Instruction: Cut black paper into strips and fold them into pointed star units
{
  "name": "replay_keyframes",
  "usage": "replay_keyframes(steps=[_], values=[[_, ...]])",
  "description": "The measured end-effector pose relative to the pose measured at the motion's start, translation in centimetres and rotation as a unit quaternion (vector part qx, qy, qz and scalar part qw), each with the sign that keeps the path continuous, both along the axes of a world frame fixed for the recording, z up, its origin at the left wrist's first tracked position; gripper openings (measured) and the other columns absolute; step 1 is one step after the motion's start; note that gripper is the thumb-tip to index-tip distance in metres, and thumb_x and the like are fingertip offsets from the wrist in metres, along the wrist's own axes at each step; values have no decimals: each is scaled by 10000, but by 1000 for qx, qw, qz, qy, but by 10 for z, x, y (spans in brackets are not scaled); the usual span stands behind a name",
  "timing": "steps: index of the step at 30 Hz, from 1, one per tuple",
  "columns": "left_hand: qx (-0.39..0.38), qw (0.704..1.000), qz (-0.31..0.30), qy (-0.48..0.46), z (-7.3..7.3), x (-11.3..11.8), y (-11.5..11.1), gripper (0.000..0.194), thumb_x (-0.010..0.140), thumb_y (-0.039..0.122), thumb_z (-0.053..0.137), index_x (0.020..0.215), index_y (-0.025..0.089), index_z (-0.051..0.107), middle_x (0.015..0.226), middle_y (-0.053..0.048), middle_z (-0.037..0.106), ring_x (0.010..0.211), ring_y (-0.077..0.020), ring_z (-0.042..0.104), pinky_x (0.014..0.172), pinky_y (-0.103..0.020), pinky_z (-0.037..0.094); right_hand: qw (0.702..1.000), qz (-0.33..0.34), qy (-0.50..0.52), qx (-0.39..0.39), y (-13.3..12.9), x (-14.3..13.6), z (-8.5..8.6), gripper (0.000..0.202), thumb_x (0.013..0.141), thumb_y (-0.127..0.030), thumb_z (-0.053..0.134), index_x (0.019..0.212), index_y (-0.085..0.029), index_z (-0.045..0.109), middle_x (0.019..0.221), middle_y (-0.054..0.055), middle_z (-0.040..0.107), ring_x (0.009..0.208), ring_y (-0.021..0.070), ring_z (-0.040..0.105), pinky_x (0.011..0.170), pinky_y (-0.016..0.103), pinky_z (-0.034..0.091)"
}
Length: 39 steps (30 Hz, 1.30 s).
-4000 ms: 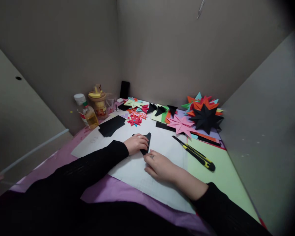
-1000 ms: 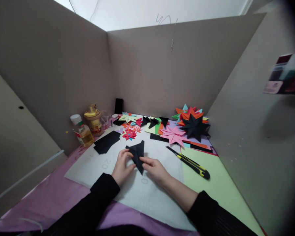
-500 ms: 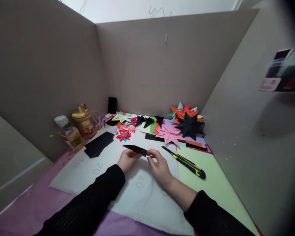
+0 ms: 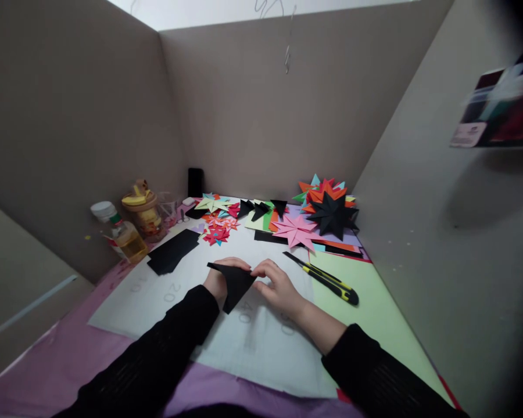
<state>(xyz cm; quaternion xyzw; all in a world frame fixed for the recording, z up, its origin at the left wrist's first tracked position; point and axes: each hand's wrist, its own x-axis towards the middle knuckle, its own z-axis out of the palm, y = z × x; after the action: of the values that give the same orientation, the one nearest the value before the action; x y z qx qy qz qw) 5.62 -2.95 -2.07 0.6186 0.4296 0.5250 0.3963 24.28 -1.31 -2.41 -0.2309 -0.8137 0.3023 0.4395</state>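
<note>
A folded piece of black paper [image 4: 237, 283] is held up between my two hands, with a triangular face turned toward me. My left hand [image 4: 217, 281] grips it from behind at the left, its fingers partly hidden by the paper. At the paper's right corner, my right hand [image 4: 276, 287] pinches the edge between thumb and fingers. Beneath lies a white sheet with printed numbers [image 4: 157, 316]. Flat black paper pieces [image 4: 174, 251] rest to the left, and a yellow and black utility knife [image 4: 326, 280] lies to the right.
Folded paper stars, pink [image 4: 297, 231] and black [image 4: 335, 215], are heaped at the back right. Small black folded pieces [image 4: 260, 210] sit at the back. On the left stand a bottle of amber liquid [image 4: 134, 244] and a yellow-lidded cup [image 4: 147, 217]. Grey panels [image 4: 261, 110] enclose the table.
The black paper, seen nearly edge-on before, has been tilted so that its triangular face shows, one point hanging down. Both hands stay on it. The whole view has shifted slightly.
</note>
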Motion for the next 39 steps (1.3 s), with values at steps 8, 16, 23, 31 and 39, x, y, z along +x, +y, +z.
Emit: replay_keyframes(steps=[8, 16, 23, 31, 39], values=[[-76, 996, 23, -25, -4, 3, 2, 177, 610, 203, 677, 758, 113, 707, 748, -58, 703, 712, -218, 635, 676, -307, 482, 998, -45, 22, -22, 2, -1, -6, 67, 756, -155, 559, 786, -212, 538, 760, 8, 525, 720, 157, 516, 678, 296, 440], [-142, 986, 60, -68, -9, 17, 4, 167, 643, 264, 688, 658, 114, 618, 562, -7, 622, 503, -115, 540, 495, -209, 388, 996, -88, 18, -4, 4, -5, -15, 170, 793, -139, 520, 913, -222, 607, 823, 33, 608, 796, 180, 555, 741, 327, 465], [-171, 980, 45, -95, -8, 26, 0, 154, 614, 236, 695, 619, 124, 589, 514, 27, 572, 470, -95, 505, 473, -193, 352, 992, -126, 22, 3, 5, -5, -14, 188, 826, -154, 509, 918, -231, 654, 817, 40, 533, 806, 179, 542, 740, 327, 467], [-170, 981, 25, -91, -7, 25, -1, 220, 655, 320, 696, 685, 113, 628, 564, -2, 611, 511, -113, 527, 504, -211, 371, 991, -119, 46, -35, 7, -5, -13, 104, 778, -178, 568, 844, -217, 638, 900, 51, 582, 886, 190, 552, 740, 313, 464], [-125, 989, 43, -71, -16, 25, 0, 271, 705, 367, 666, 779, 112, 610, 690, -43, 635, 635, -156, 562, 594, -254, 411, 970, -127, 91, -188, 8, -10, -16, 79, 744, -266, 585, 764, -191, 600, 684, 3, 609, 640, 146, 553, 612, 265, 446]])
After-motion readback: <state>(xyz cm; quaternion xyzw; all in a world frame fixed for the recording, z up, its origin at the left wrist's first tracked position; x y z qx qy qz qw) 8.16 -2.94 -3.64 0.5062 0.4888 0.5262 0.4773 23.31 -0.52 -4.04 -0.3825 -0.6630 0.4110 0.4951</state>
